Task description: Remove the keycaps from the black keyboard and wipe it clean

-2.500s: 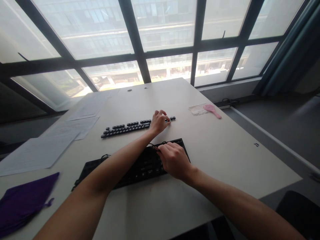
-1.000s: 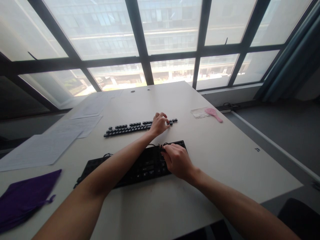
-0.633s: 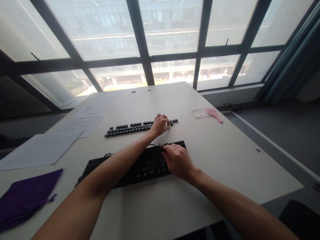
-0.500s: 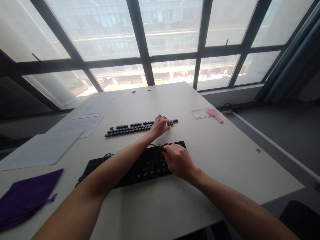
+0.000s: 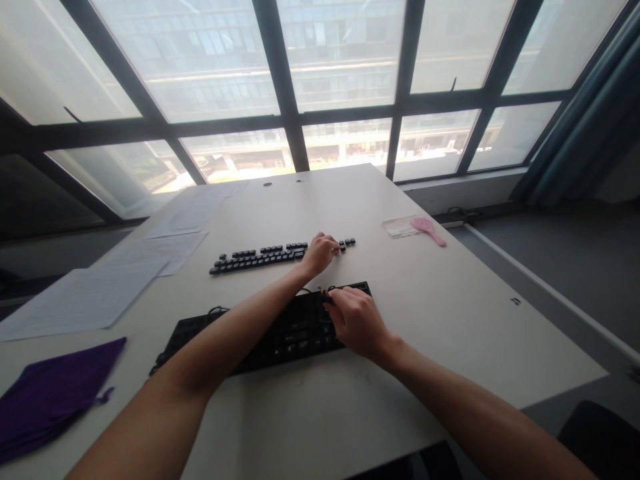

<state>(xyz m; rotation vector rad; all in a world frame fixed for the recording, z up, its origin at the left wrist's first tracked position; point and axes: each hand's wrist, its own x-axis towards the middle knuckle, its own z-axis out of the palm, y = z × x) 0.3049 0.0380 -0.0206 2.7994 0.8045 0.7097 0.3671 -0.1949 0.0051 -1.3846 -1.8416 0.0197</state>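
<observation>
A black keyboard (image 5: 295, 327) lies on the white table, partly hidden under my left forearm. Beyond it, loose black keycaps (image 5: 260, 260) stand in rows with gaps between groups. My left hand (image 5: 320, 255) reaches over to the right part of these rows, its thumb and fingers pinched at a keycap that they mostly hide. Over the keyboard's upper right part, my right hand (image 5: 356, 315) is closed on a small dark tool (image 5: 325, 294) with a thin metal-looking tip. That tip points up and to the left; its exact kind is hard to make out.
White paper sheets (image 5: 80, 300) cover the table's left side, with a purple cloth pouch (image 5: 55, 400) nearer to me. Toward the right edge, a pink hairbrush (image 5: 427, 230) rests partly on a pale packet (image 5: 397, 227). A cable (image 5: 219, 310) shows behind the keyboard.
My left hand has shifted very slightly and its fingertips have drawn closer together at the keycaps. The right hand stays nearly still over the keyboard.
</observation>
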